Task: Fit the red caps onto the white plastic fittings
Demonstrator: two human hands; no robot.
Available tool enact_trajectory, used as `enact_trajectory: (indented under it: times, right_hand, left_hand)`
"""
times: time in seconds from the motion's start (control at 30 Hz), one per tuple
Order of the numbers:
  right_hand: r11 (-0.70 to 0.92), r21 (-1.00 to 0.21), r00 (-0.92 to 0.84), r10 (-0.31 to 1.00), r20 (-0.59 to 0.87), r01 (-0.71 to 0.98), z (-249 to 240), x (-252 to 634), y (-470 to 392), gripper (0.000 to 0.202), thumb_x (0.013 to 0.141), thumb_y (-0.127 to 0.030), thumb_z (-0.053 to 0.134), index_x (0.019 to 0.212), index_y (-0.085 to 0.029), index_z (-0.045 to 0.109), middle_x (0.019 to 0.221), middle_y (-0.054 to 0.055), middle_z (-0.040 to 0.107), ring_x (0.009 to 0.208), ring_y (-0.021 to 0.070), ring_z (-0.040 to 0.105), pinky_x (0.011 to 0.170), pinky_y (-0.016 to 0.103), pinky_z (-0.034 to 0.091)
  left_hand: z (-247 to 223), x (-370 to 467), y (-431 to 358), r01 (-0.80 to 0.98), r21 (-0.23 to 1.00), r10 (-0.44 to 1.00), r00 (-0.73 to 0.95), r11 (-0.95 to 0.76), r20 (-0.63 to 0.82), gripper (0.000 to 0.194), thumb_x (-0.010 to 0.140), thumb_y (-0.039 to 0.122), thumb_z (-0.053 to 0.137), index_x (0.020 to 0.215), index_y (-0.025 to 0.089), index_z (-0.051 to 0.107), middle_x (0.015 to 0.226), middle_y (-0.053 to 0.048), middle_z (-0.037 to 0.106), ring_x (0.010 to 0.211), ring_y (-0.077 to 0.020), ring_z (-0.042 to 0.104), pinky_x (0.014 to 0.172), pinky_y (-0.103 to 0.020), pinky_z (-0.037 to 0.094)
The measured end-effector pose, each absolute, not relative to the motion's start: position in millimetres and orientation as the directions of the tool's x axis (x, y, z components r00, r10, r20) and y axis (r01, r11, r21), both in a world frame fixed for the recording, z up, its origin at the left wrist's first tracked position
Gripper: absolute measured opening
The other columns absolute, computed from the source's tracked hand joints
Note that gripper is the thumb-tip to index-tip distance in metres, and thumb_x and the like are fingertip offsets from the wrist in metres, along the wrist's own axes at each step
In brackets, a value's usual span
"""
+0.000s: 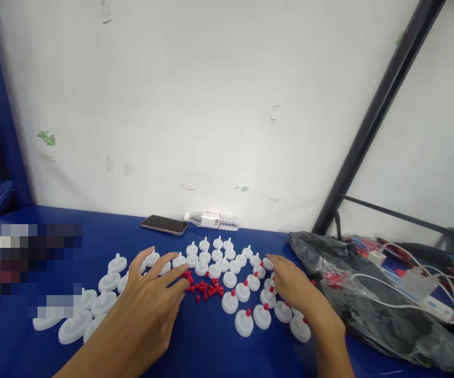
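My left hand (148, 294) is spread with the fingers apart, reaching over the white nozzle caps on the left. Its fingertips hover beside a small pile of red tip caps (205, 289) and look to hold nothing. My right hand (292, 281) is bent over the right-hand group, thumb and finger closed at the top of a white nozzle cap (267, 264); the fingers hide its nozzle. Around that hand stand white caps with red tips on, such as a red-tipped nozzle cap (262, 316). Bare-nozzled white caps (229, 280) fill the middle.
A phone (164, 224) and a clear plastic bottle (213, 220) lie at the back by the wall. To the right spreads a black plastic bag (392, 331), with a power strip (434, 307) and white cables. More white caps (75, 326) stand at the left.
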State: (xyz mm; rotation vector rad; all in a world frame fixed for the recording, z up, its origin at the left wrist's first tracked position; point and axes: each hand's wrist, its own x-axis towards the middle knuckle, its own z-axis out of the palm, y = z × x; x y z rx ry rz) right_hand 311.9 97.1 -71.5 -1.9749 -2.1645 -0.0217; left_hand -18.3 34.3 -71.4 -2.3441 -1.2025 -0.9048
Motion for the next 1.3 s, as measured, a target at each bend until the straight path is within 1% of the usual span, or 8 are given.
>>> enact_trajectory:
  times: [0.2,0.37,0.53,0.7,0.93,1.07,1.17,1.3]
  right_hand:
    - [0.071,-0.138,-0.043,0.98,0.193,0.988,-72.9,306.2,95.2,0.071,0.077,0.004,0.041,0.144,-0.01,0.06,0.15,0.019,0.058,0.143,0.0334,0.051,0.118,0.05,0.042]
    - [0.107,-0.189,-0.044,0.95,0.309,0.976,-65.6,301.0,93.3,0.061,0.082,0.002,0.04,0.137,-0.005,0.064,0.141,0.025,0.063,0.135,0.037,0.059,0.114,0.052,0.045]
    - [0.169,-0.3,-0.01,0.885,0.466,0.939,-47.5,293.7,91.6,0.046,0.102,-0.025,0.037,0.135,-0.006,0.063,0.137,0.024,0.065,0.128,0.0383,0.062,0.111,0.055,0.046]
    - [0.241,-0.417,0.059,0.805,0.591,0.876,-35.7,278.3,84.6,0.049,0.099,-0.047,0.051,0.138,-0.016,0.055,0.136,0.017,0.063,0.125,0.0332,0.063,0.106,0.051,0.052]
    - [0.451,-0.64,0.105,0.762,0.639,0.622,-23.9,251.0,68.0,0.03,0.093,-0.049,0.065,0.114,-0.026,0.065,0.124,0.008,0.066,0.112,0.028,0.069,0.1,0.044,0.056]
    - [0.451,-0.802,-0.116,0.889,0.443,0.392,-15.8,238.6,52.9,0.027,0.089,-0.041,0.073,0.111,-0.029,0.062,0.117,0.004,0.069,0.112,0.0256,0.069,0.097,0.039,0.057]
    - [0.389,-0.881,-0.318,0.9,0.299,0.27,-12.5,229.4,40.5,0.046,0.084,-0.028,0.078,0.125,-0.033,0.057,0.124,0.003,0.065,0.113,0.0234,0.069,0.095,0.035,0.059]
    - [0.404,-0.842,-0.527,0.832,0.176,0.358,-15.6,217.5,31.6,0.091,0.078,-0.012,0.076,0.152,-0.047,0.036,0.14,0.001,0.056,0.119,0.0208,0.066,0.111,0.039,0.05]
  left_hand:
    - [-85.8,-19.9,43.6,0.834,-0.022,0.641,0.44,-0.551,0.629,0.034,0.095,0.011,0.042,0.091,0.023,0.074,0.102,-0.009,0.075,0.098,-0.0309,0.06,0.087,-0.052,0.034]
    - [-95.3,-24.4,51.2,0.833,-0.046,0.655,0.467,-0.552,0.593,0.03,0.094,0.01,0.051,0.087,0.025,0.076,0.098,-0.005,0.074,0.093,-0.0271,0.057,0.085,-0.047,0.034]
    - [-101.4,-24.0,55.2,0.855,-0.05,0.678,0.443,-0.516,0.586,0.029,0.093,0.009,0.055,0.078,0.023,0.074,0.089,-0.006,0.072,0.09,-0.028,0.054,0.083,-0.046,0.034]
    - [-87.5,-18.7,47.3,0.83,0.002,0.677,0.455,-0.558,0.579,0.032,0.096,0.006,0.045,0.087,0.019,0.072,0.089,-0.009,0.073,0.087,-0.0299,0.056,0.079,-0.046,0.037]
    - [-70.4,-12.3,36.2,0.73,0.312,0.687,0.287,-0.608,0.668,0.028,0.098,0.018,0.044,0.091,0.022,0.071,0.084,-0.004,0.071,0.082,-0.0244,0.062,0.078,-0.042,0.046]
    - [-59.0,-17.4,34.1,0.639,0.564,0.78,0.091,-0.523,0.619,0.022,0.094,0.032,0.057,0.106,0.028,0.074,0.085,0.0,0.073,0.074,-0.0211,0.065,0.073,-0.036,0.05]
    - [-47.7,-22.2,34.0,0.517,0.731,0.867,0.049,-0.446,0.495,0.018,0.092,0.039,0.064,0.098,0.028,0.076,0.086,0.001,0.077,0.077,-0.0199,0.069,0.073,-0.031,0.053]
    - [-38.3,-22.5,33.1,0.32,0.883,0.939,0.116,-0.343,0.323,0.023,0.09,0.047,0.069,0.094,0.025,0.073,0.092,-0.002,0.081,0.088,-0.0227,0.076,0.074,-0.027,0.057]
